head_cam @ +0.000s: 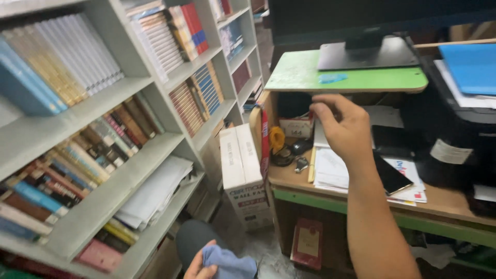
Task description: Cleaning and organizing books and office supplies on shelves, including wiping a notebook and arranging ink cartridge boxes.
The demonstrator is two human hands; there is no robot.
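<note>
My right hand (345, 126) is raised in front of a wooden desk (289, 178), just under its green upper shelf (305, 72). Its fingers are curled toward a small red object at about the fingertips; whether they grip it I cannot tell. Low in the view, my left hand (199, 267) holds a crumpled blue cloth (230, 263) near my knee. Papers (330, 170), a black phone (391, 175), keys (301, 164) and a yellow tape roll (277, 138) lie on the desk surface below my right hand.
Grey bookshelves (103, 201) packed with books fill the left side. A white carton (243, 173) stands on the floor between shelves and desk. A monitor base (367, 54) sits on the green shelf. A black printer (454, 139) with blue folders is at the right.
</note>
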